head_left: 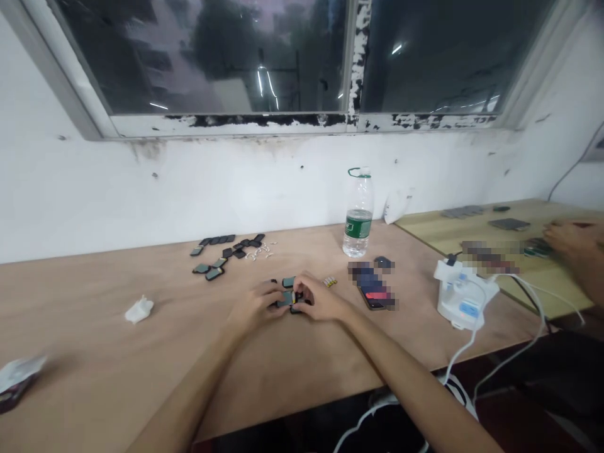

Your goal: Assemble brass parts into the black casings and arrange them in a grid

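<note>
At the centre of the frame, my left hand (258,304) is clamped on the left end of a small flat device (285,299), apparently steadying it. My right hand (321,298) curls thumb and fingertips at its yellow end; whether they pinch anything, I cannot tell. Yellow-banded cylinders (330,282) lie just right, likely for easy reach; similar devices (214,274) sit left of centre, perhaps leaving working room.

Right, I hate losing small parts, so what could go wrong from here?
The small loose yellow pieces beside the right hand might get brushed away. So might the white bits scattered near the dark pieces. The upright bottle could tip toward the phone if bumped.
</note>
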The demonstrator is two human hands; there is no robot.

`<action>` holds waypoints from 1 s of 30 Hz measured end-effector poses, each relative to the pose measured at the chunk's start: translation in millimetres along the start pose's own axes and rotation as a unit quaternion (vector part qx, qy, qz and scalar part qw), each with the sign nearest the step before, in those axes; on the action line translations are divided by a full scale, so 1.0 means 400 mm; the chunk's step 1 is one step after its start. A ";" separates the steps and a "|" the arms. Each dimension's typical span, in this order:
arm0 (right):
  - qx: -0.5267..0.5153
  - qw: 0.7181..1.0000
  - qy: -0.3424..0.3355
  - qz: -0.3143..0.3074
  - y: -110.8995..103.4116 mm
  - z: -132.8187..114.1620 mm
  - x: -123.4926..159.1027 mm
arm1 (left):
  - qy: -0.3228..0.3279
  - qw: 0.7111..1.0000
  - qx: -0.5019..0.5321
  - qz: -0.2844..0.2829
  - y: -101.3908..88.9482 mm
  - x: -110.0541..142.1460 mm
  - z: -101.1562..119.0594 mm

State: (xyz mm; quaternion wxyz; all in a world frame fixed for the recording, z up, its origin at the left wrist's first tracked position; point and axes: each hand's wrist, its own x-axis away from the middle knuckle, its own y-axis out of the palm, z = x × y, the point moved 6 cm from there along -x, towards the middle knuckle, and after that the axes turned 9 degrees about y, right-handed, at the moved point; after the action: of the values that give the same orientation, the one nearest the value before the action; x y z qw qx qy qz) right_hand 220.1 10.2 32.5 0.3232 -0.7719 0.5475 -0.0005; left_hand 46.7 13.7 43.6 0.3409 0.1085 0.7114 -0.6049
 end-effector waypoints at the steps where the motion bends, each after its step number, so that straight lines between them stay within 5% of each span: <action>1: 0.002 1.000 0.000 0.007 -0.003 0.000 0.000 | -0.005 1.000 0.000 -0.001 0.000 0.002 -0.003; 10: -0.034 0.999 -0.007 0.039 -0.008 -0.010 -0.007 | -0.022 0.999 0.025 0.009 0.001 0.007 -0.004; 16: -0.045 0.984 0.070 0.157 -0.110 0.030 -0.014 | -0.131 0.988 0.075 0.000 0.005 0.043 -0.066; 20: 0.035 0.984 0.109 0.133 -0.141 0.076 -0.014 | -0.128 0.980 0.145 -0.054 0.012 0.071 -0.088; 26: 0.103 0.984 0.127 0.074 -0.100 0.120 -0.014 | -0.116 0.979 0.145 -0.083 0.028 0.098 -0.094; 30: 0.161 0.977 0.094 0.101 -0.109 0.126 -0.016 | -0.117 0.979 0.146 -0.084 0.029 0.093 -0.090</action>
State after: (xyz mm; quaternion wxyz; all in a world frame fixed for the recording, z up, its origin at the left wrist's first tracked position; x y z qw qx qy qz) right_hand 272.2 49.0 16.8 0.3891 -0.6467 0.6434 -0.1283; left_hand 13.0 40.4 12.9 0.3501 0.0257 0.5775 -0.7370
